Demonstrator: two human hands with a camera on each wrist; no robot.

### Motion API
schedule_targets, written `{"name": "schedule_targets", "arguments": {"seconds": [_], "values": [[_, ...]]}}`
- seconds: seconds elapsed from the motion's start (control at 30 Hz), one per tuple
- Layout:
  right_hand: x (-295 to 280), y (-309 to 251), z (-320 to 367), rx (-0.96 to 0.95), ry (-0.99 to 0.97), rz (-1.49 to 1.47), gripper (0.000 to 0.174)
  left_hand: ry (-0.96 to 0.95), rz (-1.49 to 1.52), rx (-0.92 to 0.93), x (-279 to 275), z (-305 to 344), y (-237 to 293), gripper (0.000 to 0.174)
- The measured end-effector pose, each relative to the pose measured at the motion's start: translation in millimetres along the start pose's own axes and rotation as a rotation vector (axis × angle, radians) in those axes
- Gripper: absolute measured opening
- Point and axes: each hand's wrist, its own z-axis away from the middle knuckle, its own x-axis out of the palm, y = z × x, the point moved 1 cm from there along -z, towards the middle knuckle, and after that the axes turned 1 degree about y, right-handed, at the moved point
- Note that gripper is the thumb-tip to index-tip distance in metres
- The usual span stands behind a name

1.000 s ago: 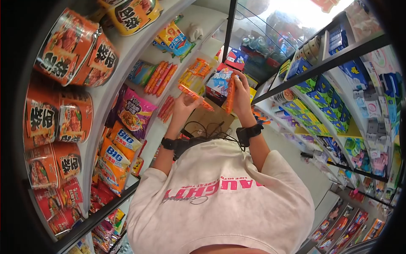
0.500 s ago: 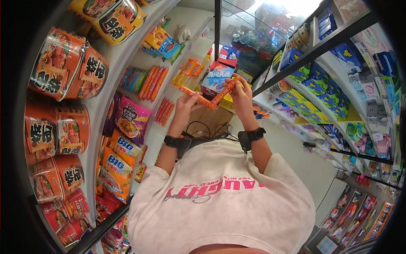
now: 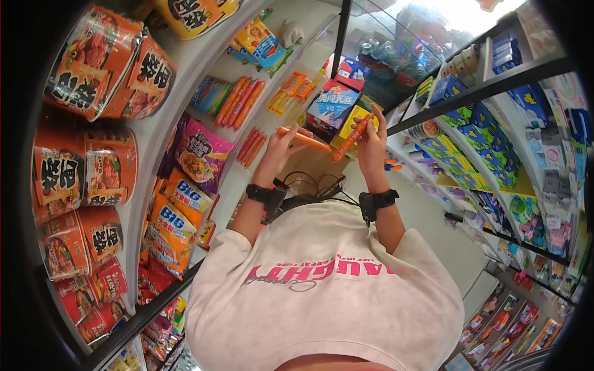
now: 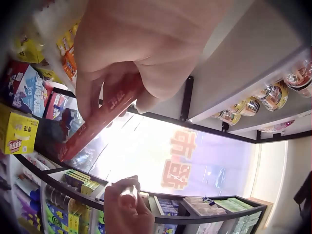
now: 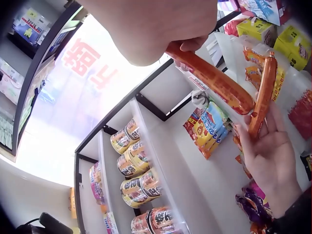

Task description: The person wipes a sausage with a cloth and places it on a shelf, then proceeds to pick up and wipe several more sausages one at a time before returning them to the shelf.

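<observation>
My left hand (image 3: pixel 277 153) grips one end of an orange-red wrapped sausage (image 3: pixel 311 141), which slants down to the right in the head view. A second wrapped sausage (image 3: pixel 350 141) is pinched between the thumb and fingers of my right hand (image 3: pixel 372 154). Their lower ends come near each other, making a V in front of my body. Printing shows along the left sausage (image 4: pixel 100 122) in the left wrist view. In the right wrist view, the right sausage (image 5: pixel 214 80) looks smooth and shiny, its far end overlapping the other one.
On the left, shelves hold more sausages (image 3: pixel 240 102), instant noodle tubs (image 3: pixel 93 62) and snack bags (image 3: pixel 199 151). A blue and red carton (image 3: pixel 334 108) and a yellow box (image 3: pixel 354 127) stand just beyond my hands. Stocked shelving with a black frame (image 3: pixel 458 102) runs along the right.
The sausages went from apart to meeting at their lower ends, and now stand slightly apart again. My right hand has shifted right, and the view has swung a little.
</observation>
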Motion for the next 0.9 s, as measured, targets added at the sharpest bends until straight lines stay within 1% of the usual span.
{"name": "schedule_targets", "arguments": {"seconds": [0.1,0.13,0.17,0.2,0.3,0.37,0.4,0.47,0.5,0.6,0.7,0.8,0.83,0.9], "values": [[-6,13,-2,0.070,0.017,0.004,0.035,0.034,0.146,-0.127,-18,-3,-12,0.042],[-6,18,-1,0.091,0.027,0.012,0.035,0.076,0.135,-0.138,-23,-4,-15,0.045],[-5,24,-1,0.077,0.059,0.021,0.029,0.118,0.124,-0.150,-27,-4,-21,0.047],[-3,27,-1,0.086,0.061,0.014,0.029,0.160,0.113,-0.162,-32,-5,-25,0.050],[-7,44,-2,0.114,0.100,0.004,0.030,0.290,-0.056,-0.209,-53,-6,-38,0.051],[-11,54,-3,0.167,0.088,0.044,0.032,0.318,-0.017,-0.160,-77,-13,-65,0.049],[-11,59,-4,0.191,0.082,0.063,0.033,0.330,0.001,-0.134,-82,-14,-69,0.049],[-11,71,-2,0.244,0.054,0.186,0.035,0.351,-0.062,-0.147,-92,-13,-79,0.043],[-7,75,-2,0.266,0.041,0.247,0.037,0.357,-0.094,-0.154,-96,-14,-83,0.043],[5,88,0,0.310,0.001,0.293,0.038,0.423,-0.216,-0.113,-106,-13,-94,0.038],[4,107,-3,0.347,-0.066,0.337,0.035,0.457,-0.407,-0.041,-120,-12,-94,0.038],[4,119,0,0.360,-0.111,0.325,0.034,0.386,-0.930,0.251,-142,-10,-81,0.036],[3,122,2,0.361,-0.120,0.314,0.034,0.467,-0.980,0.139,-146,-9,-74,0.038],[0,126,6,0.376,-0.104,0.321,0.033,0.501,-0.873,0.101,-164,-13,-80,0.039]]}}
